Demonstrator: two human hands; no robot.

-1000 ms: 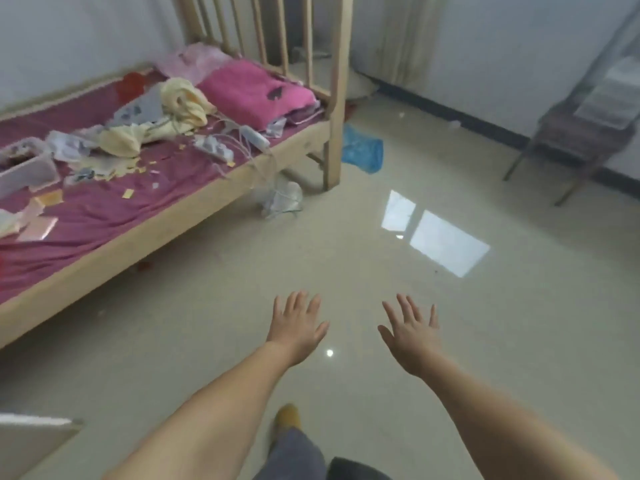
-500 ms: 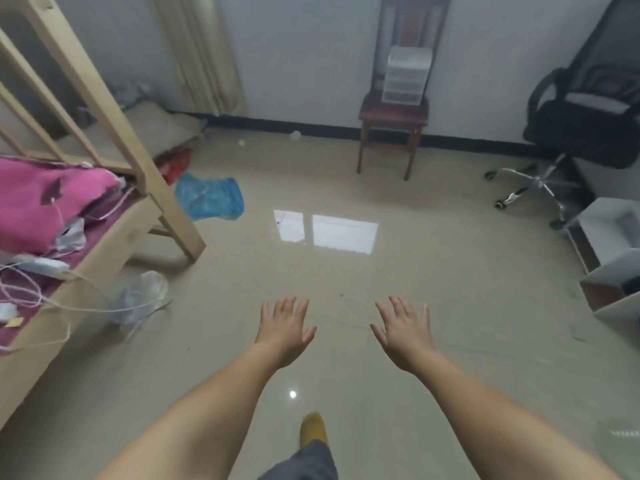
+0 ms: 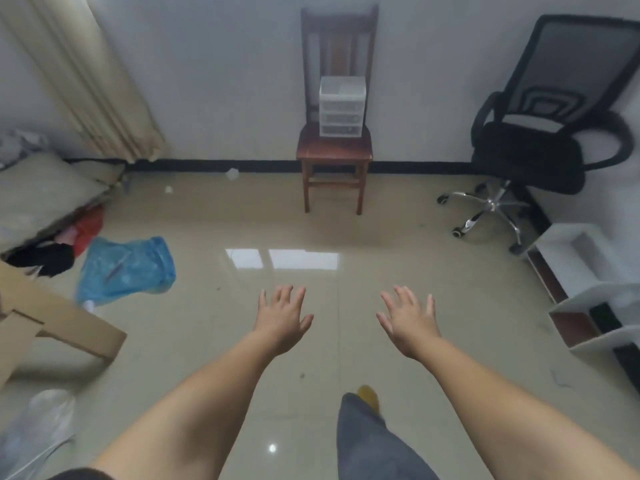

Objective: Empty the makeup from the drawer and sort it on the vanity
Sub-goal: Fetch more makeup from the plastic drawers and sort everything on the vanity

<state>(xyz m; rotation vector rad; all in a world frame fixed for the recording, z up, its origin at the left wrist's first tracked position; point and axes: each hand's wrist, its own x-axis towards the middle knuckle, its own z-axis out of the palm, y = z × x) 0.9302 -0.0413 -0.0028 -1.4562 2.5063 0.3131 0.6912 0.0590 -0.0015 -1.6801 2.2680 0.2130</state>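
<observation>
1. Head view: left hand (image 3: 282, 318) and right hand (image 3: 408, 322) out front, fingers spread, holding nothing.
2. Small clear drawer unit (image 3: 341, 106) on wooden chair (image 3: 334, 150) by far wall, well apart.
3. Probably light, stiff, slick plastic; grip by drawer-front pull, steady the body.

one cam only, head-worn, wide-angle, looking fwd and down across the tiled floor (image 3: 381, 237) toward the far wall. wooden chair (image 3: 335, 150) sits dead centre, well off. both forearms reach in from the bottom edge, close to the lens. no 2nd view to share.
</observation>
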